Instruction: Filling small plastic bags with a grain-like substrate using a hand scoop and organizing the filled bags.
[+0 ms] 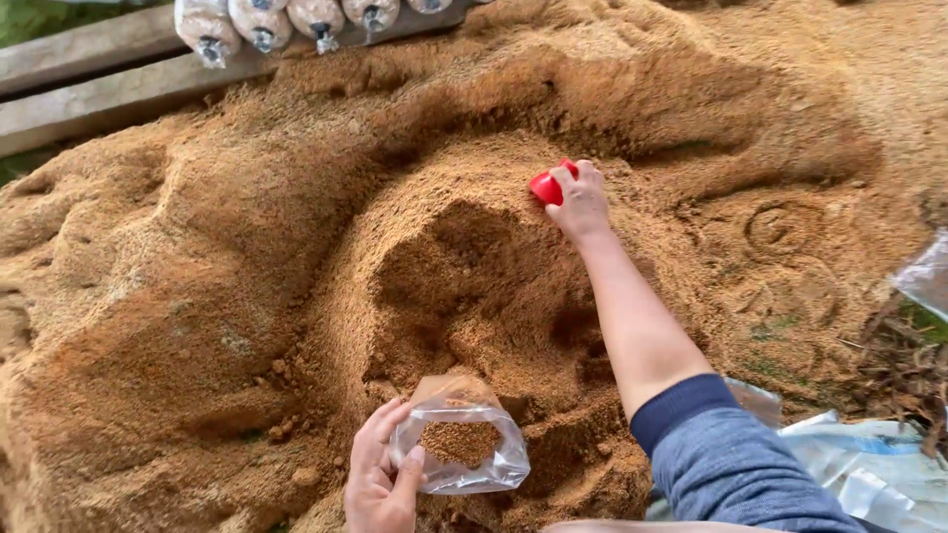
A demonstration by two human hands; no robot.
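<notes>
Ground: a broad heap of orange-brown sawdust (227,296) covers nearly all of it, scooped hollow near the middle.
Far edge: grey wooden planks (89,84) lie along the heap's upper left side.
On the planks: a row of filled bags (262,22) with dark necks.
Right side: clear plastic sheets (869,464) lie beside the heap, over what looks like dry leaf litter (904,370).

The sawdust heap (296,276) is orange-brown, darker where it is dug out. The scoop (546,187) is bright red, the bag (464,444) clear with brown fill, and the sleeve (731,459) heathered blue. The packed bags (262,22) at the top look pale grey-brown, on weathered grey planks (89,74).
</notes>
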